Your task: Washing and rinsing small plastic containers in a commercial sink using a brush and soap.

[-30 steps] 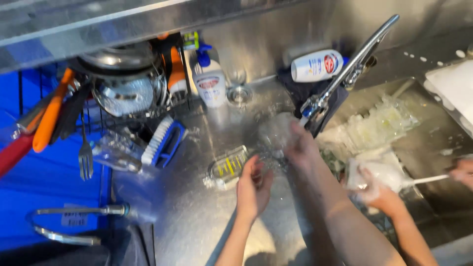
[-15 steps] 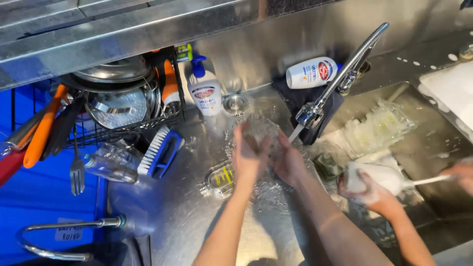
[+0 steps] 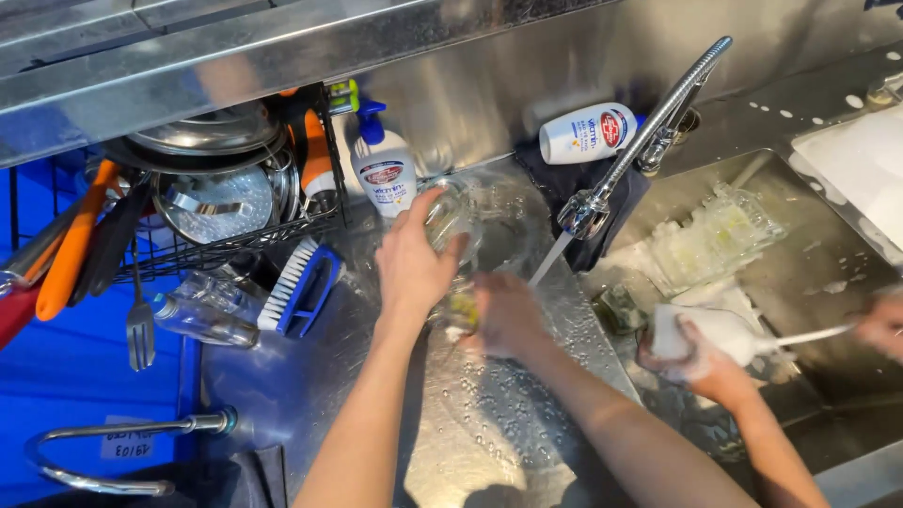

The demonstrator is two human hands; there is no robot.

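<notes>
Wet steel table beside a sink, seen from above. Left hand raised over the table, its fingers wrapped around a clear drinking glass, which is held tilted just in front of the white pump bottle. Right hand placed lower and just beside the left, blurred; it appears to rest on a small clear object at the table surface, but whether its fingers are closed or open cannot be told. A thin stream of water is seen falling from the curved steel tap just right of both hands. A blue-handled scrubbing brush is laid on the table left of the left hand, with a clear glass bottle lying on its side beside it. A wire dish rack behind holds steel pans and lids; orange-handled utensils and a fork are seen at its left end. A white bottle is laid flat against the back wall. In the sink, a second person's hand is gripping a soapy white sponge; clear glassware is piled in the basin beyond it
</notes>
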